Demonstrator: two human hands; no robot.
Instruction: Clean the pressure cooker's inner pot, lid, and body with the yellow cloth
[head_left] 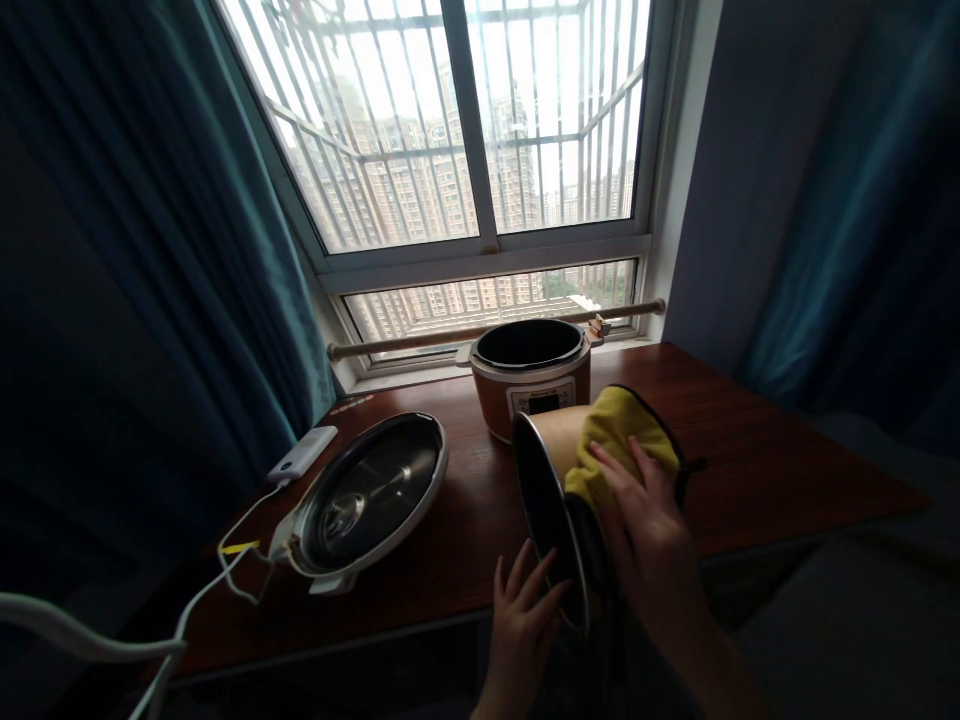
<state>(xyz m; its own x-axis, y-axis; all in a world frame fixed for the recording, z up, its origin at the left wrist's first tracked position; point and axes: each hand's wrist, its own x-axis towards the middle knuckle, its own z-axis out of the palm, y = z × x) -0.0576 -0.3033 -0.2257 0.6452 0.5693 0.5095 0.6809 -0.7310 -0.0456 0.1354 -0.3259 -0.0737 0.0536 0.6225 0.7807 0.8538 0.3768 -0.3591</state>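
Evidently mid-wipe: inner pot (556,436) tipped sideways at front edge of bench (772,450), fingers of right hand (651,530) gripping yellow cloth (619,422) against its outside, those of left hand (517,630) spread by the rim. Lid (386,495) off cooker (493,398); share left to wipe unclear. Cooker stands close behind pot; white cable (196,597) left of lid.

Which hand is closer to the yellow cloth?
The right hand. It is touching the yellow cloth on the outside of the tilted pot. The left hand is apart from the cloth, at the pot's open end.
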